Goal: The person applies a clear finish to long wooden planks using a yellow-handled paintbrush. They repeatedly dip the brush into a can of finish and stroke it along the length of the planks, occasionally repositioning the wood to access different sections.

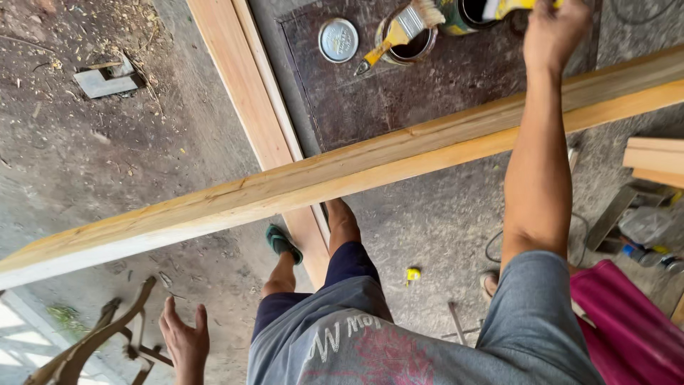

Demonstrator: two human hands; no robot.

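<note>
A long pale wooden plank (342, 167) runs across the view from lower left to upper right, at about waist height. My right hand (552, 28) reaches over it, closed on a yellow-handled paintbrush (507, 7) held at an open tin (467, 14). A second brush (399, 32) with a yellow handle rests across another open tin (412, 46). A round tin lid (338, 40) lies beside them on a dark board (399, 100). My left hand (185, 342) hangs low at my side, fingers apart and holding nothing.
Another plank (246, 93) lies on the dusty concrete floor under the raised one. Wood offcuts (654, 158) and bottles sit at the right, a magenta sheet (627, 328) at lower right, a grey block (107, 80) at upper left, a wooden frame (92, 342) at lower left.
</note>
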